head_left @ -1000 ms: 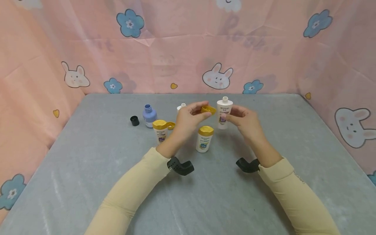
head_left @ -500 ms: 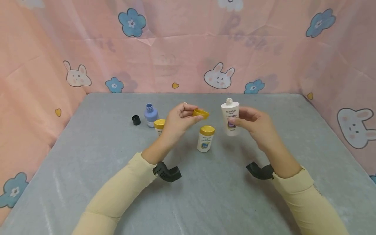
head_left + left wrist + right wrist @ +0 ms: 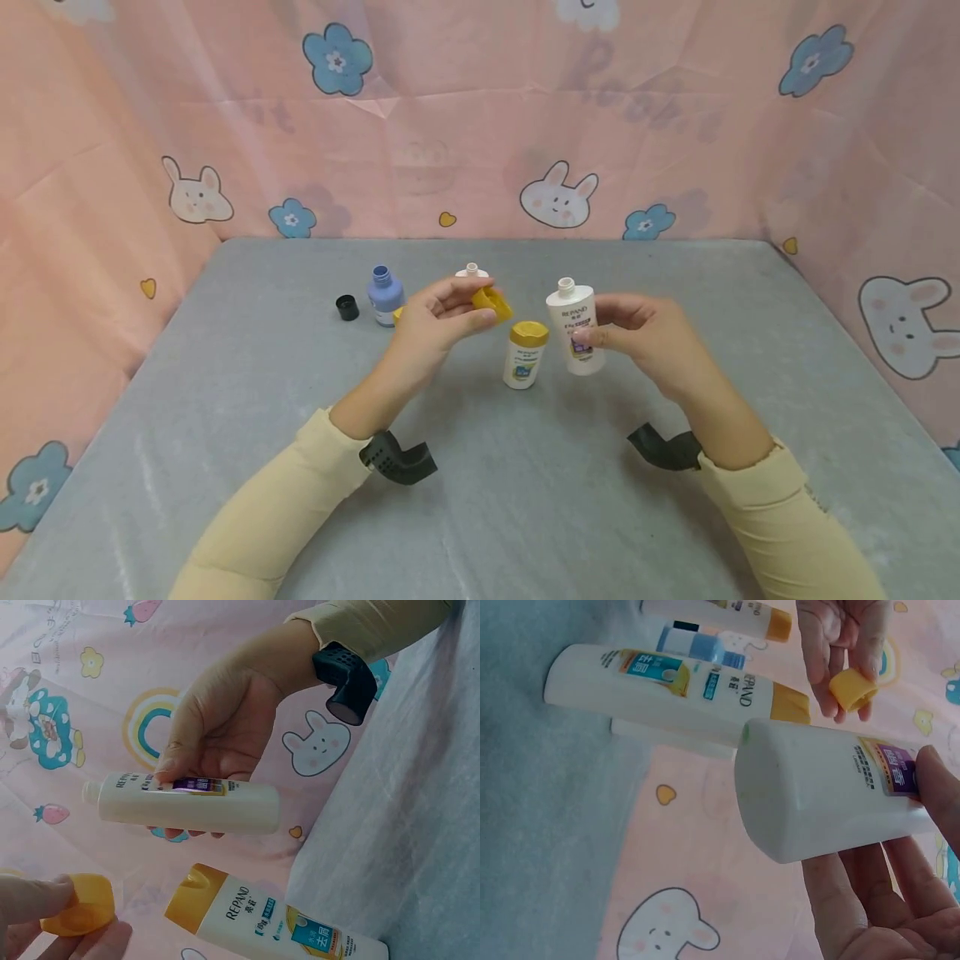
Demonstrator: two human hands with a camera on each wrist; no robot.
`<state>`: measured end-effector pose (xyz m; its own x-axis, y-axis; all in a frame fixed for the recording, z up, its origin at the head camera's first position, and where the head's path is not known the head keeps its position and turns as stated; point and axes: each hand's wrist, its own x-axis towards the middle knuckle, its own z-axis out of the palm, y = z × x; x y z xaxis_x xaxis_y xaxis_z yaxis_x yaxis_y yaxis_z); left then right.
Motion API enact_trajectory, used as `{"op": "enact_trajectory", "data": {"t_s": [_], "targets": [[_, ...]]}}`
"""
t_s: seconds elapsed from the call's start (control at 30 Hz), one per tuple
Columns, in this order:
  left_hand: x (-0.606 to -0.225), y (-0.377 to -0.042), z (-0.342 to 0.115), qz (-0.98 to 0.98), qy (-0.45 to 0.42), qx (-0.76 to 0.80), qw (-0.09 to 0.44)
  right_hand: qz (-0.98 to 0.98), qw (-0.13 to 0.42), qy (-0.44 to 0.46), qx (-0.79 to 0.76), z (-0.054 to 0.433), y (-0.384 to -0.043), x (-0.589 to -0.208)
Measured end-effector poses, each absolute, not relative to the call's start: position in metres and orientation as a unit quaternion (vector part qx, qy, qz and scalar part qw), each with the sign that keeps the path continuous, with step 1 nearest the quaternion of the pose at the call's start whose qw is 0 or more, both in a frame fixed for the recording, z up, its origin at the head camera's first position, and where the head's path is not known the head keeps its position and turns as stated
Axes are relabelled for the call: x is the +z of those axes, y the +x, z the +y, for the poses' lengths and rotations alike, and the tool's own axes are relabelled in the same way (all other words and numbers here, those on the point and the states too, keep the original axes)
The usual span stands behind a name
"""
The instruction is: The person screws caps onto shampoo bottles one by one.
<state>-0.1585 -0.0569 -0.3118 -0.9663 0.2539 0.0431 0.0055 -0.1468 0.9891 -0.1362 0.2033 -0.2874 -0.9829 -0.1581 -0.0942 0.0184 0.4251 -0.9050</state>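
Note:
My left hand pinches a gold bottle cap between thumb and fingers, tilted in the head view. Opposite it, my right hand grips an uncapped white shampoo bottle by its side; the bare neck points up and a purple label shows. The left wrist view has this open bottle with the thumb across its front, and the cap at lower left. Seen from its base end in the right wrist view, the bottle is apart from the cap.
Between the hands stands a gold-capped white bottle with a blue-green label. Farther left are a blue open bottle and a black cap. Behind my left hand, another open white bottle and a second gold-capped bottle are partly hidden.
My left hand has drawn left and nearer with the cap, which has tipped over. The right hand has brought the white bottle nearer to me and now tilts it slightly.

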Motion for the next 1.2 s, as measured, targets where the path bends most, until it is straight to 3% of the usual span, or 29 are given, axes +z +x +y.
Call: {"op": "enact_trajectory", "data": {"t_s": [0.43, 0.87, 1.2], "targets": [[-0.311, -0.154, -0.064, 0.630, 0.082, 0.768, 0.088, 0.853, 0.103, -0.067, -0.508, 0.188, -0.129, -0.290], [-0.307, -0.150, -0.072, 0.646, 0.122, 0.747, 0.099, 0.843, 0.133, -0.083, -0.514, 0.174, -0.125, -0.306], [-0.309, -0.151, -0.074, 0.661, 0.133, 0.729, 0.117, 0.852, 0.106, -0.089, -0.504, 0.169, -0.120, -0.307]]}}
